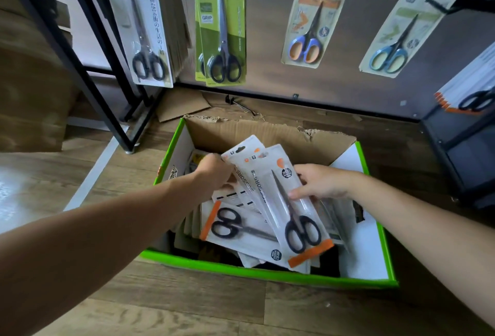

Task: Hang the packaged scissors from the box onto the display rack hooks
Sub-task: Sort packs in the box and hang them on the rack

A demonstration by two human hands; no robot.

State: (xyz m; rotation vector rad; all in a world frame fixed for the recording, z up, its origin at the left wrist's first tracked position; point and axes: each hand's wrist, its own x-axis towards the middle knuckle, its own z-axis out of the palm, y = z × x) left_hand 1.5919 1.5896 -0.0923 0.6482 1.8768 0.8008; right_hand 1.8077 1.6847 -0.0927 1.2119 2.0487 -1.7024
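A green-edged cardboard box sits on the floor, filled with several packaged scissors. My right hand pinches the right side of a white-and-orange scissors pack with black handles, tilted over the box. My left hand grips the left edge of the same fanned stack of white packs. Another white pack lies flat below them. Above, the display rack carries a white pack, green packs, a blue-orange scissors pack and a blue-green scissors pack on hooks.
A loose black hook lies on the floor behind the box, next to a cardboard scrap. Black rack legs stand at left, a dark shelf unit with more packs at right. Wood floor surrounds the box.
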